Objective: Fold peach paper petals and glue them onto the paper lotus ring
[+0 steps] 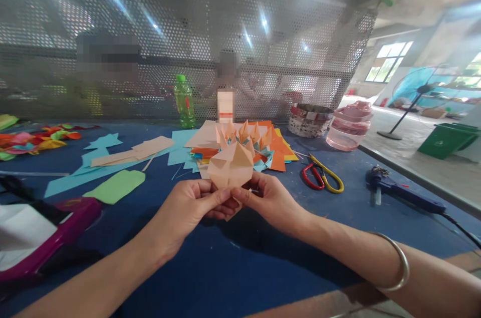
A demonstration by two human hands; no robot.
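Between my two hands is a folded piece of peach paper [231, 165], raised a little above the blue table. My left hand [199, 200] pinches its lower left part, thumb in front and fingers behind. From the other side my right hand [263, 193] grips the lower edge, its thumb tip close to the left thumb. Just behind stand several pointed folded paper pieces [255, 135] in orange and light blue, on stacked coloured sheets [278, 160]. The held piece partly hides them.
Red and yellow scissors [323, 175] and a blue glue gun [406, 190] lie to the right. Behind them stand a woven basket [310, 125] and a pink bottle [347, 130]. A green bottle [184, 102] stands near the mesh screen. Left are paper scraps [114, 187] and a magenta object [75, 228].
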